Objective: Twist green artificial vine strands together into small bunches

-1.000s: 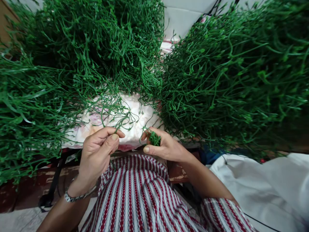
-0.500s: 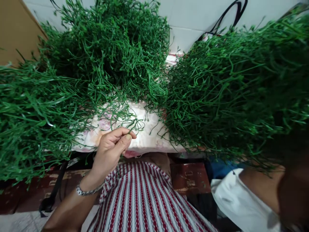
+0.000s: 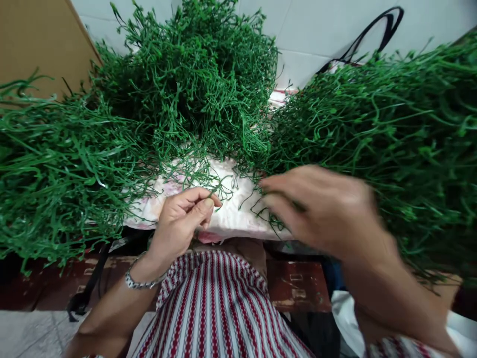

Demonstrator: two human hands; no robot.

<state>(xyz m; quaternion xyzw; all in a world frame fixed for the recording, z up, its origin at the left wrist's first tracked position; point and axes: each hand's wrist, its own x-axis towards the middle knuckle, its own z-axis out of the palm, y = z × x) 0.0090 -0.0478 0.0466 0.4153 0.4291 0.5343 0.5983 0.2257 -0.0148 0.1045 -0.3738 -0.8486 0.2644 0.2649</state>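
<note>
My left hand (image 3: 190, 214) is closed in a pinch, thumb against forefinger, over the pale flowered cloth (image 3: 238, 219). It grips a thin green plastic-looking stem (image 3: 220, 189) whose branched tips stick out past the fingers. To the right, my right hand (image 3: 316, 204) is smeared by motion, thumb and forefinger pointing left toward the left hand. Whether anything sits between those fingers cannot be made out. Right behind it rises a big heap of similar green stems (image 3: 402, 134). A few loose stems (image 3: 194, 171) lie on the cloth beyond my left hand.
More green stems are piled at the back (image 3: 194, 74) and on the left (image 3: 63, 164). A tan board (image 3: 40, 44) stands at the upper left, against a white tiled wall (image 3: 305, 30). Black bag handles (image 3: 367, 35) show behind the right heap. Someone's white clothing (image 3: 346, 318) is at lower right.
My right hand has come into view from the right, over the edge of the right heap. My left hand keeps its pinch on the stem. The view has shifted slightly.
</note>
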